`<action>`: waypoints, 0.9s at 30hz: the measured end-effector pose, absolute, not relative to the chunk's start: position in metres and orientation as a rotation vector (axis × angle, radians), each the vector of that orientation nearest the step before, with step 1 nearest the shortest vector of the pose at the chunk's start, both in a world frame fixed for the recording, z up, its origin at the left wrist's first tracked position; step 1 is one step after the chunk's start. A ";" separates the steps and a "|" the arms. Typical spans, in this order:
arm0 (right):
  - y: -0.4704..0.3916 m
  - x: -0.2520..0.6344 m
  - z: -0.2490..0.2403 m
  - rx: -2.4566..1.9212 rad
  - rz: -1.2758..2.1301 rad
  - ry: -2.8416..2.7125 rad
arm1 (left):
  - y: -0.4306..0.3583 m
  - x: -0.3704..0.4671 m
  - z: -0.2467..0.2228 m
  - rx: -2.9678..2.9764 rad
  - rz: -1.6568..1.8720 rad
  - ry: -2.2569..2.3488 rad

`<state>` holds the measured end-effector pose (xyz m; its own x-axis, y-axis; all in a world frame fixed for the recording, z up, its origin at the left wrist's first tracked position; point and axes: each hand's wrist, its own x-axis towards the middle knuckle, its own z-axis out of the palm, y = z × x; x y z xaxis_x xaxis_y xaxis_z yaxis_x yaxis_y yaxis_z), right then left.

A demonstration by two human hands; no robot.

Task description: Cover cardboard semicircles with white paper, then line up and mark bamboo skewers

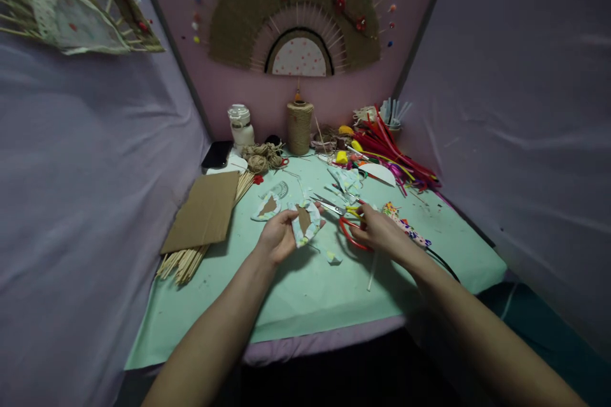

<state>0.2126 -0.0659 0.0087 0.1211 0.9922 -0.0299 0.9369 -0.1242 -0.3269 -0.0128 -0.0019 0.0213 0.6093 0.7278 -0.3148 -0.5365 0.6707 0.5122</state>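
Note:
My left hand (278,235) grips a small half-round cardboard piece (304,221) whose edges are wrapped in pale blue patterned cloth. In my right hand (377,229) are scissors (352,238) with red and yellow handles. Their blades point left toward the wrapped piece, slightly parted. A similar cloth-edged cardboard piece (268,206) lies on the table just left of my left hand. Below the scissors rests a small scrap of the same cloth (331,257). More of that cloth (344,179) lies behind the blades.
At left, a cardboard sheet (205,210) covers bamboo sticks (184,266). Behind stand a twine spool (300,130), a white jar (241,127) and a phone (217,155). Red pipe cleaners (389,140) pile up at back right. A decorated fan (229,25) hangs on the back wall.

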 end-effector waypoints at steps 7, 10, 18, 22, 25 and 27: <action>-0.102 0.244 0.020 -1.756 0.152 -2.032 | 0.004 -0.018 0.009 0.405 0.576 0.526; -0.110 0.246 0.024 -1.693 0.097 -2.111 | 0.002 -0.018 0.007 0.492 0.520 0.507; -0.117 0.248 0.019 -1.667 -0.041 -2.190 | -0.008 -0.017 0.015 0.620 0.477 0.498; -0.117 0.246 0.019 -1.688 -0.090 -2.222 | -0.011 -0.018 0.019 0.649 0.405 0.447; -0.118 0.245 0.018 -1.714 -0.134 -2.229 | -0.011 -0.019 0.018 0.660 0.383 0.408; -0.119 0.244 0.018 -1.724 -0.163 -2.236 | -0.010 -0.020 0.016 0.658 0.380 0.380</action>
